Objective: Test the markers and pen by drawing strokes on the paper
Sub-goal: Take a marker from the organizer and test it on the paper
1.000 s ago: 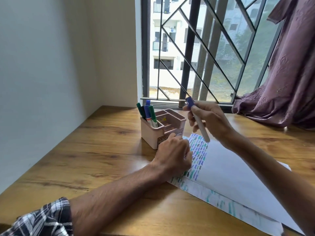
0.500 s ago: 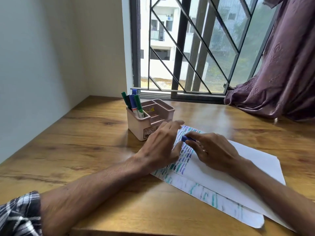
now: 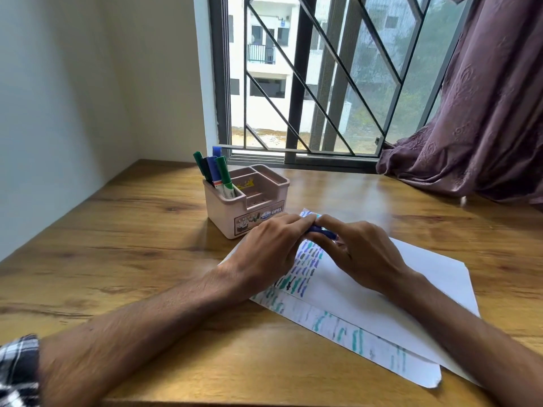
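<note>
Wooden desk [image 3: 123, 236] beneath a barred window [image 3: 308, 83], with a purple curtain [image 3: 484, 113] bunched at the right. Two sheets of paper [image 3: 411, 277] lying flat on the desk, overlapped, the upper one mostly blank and marked along its left edge with short blue, purple and green strokes [image 3: 305, 265]; more teal strokes on the lower sheet near the front edge. Left hand [image 3: 264, 254] and right hand [image 3: 361, 257] meeting above the marked corner, fingertips of both pinching a blue marker [image 3: 321, 230] held roughly level just over the paper (only a short blue section visible between the fingers; cap on or off cannot be told). Remaining fingers of both hands curled loosely, right palm down over the upper sheet. Pink desk organiser [image 3: 244, 207] standing just behind the left hand, touching or nearly touching the paper's far corner. Green and blue markers [image 3: 214, 171] upright and slightly tilted in its tall left compartment. Checked sleeve [image 3: 17, 371] at the lower left corner.
</note>
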A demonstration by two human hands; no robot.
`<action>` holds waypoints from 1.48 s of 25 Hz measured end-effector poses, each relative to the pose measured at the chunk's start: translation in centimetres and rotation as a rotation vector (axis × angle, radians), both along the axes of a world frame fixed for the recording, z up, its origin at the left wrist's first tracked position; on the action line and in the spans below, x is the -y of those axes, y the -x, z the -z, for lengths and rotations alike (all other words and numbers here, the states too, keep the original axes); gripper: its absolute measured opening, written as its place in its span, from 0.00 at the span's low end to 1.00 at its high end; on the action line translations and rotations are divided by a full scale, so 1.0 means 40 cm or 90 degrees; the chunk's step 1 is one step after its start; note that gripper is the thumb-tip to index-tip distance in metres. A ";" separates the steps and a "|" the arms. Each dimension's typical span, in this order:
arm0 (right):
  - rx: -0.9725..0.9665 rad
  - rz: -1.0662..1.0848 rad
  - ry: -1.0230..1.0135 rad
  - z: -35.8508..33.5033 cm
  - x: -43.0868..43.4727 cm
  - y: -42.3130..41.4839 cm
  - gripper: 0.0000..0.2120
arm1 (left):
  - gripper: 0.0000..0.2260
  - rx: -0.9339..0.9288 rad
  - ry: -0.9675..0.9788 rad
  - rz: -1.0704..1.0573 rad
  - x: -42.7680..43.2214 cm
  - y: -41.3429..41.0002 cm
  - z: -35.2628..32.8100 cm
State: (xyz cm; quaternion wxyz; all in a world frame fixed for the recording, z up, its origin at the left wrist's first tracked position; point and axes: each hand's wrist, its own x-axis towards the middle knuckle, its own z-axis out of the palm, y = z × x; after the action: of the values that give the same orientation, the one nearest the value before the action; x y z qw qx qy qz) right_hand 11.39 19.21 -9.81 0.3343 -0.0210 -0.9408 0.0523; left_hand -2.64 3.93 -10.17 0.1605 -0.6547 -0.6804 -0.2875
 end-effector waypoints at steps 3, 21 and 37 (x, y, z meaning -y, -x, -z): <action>0.036 0.028 -0.010 -0.002 0.002 0.004 0.23 | 0.15 0.001 0.022 -0.022 -0.001 0.005 0.003; 0.036 -0.090 0.926 -0.026 -0.067 0.003 0.09 | 0.12 0.102 0.186 -0.029 0.018 -0.004 -0.011; 0.018 0.030 0.627 0.007 -0.063 -0.012 0.02 | 0.13 0.076 0.168 -0.053 0.028 -0.014 -0.012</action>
State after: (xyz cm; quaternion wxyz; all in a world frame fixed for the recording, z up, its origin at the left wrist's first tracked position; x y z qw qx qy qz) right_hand 11.87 21.74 -10.08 0.2726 -0.1983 -0.8082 0.4829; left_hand -2.07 2.82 -9.68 0.0442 -0.6231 -0.7471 -0.2273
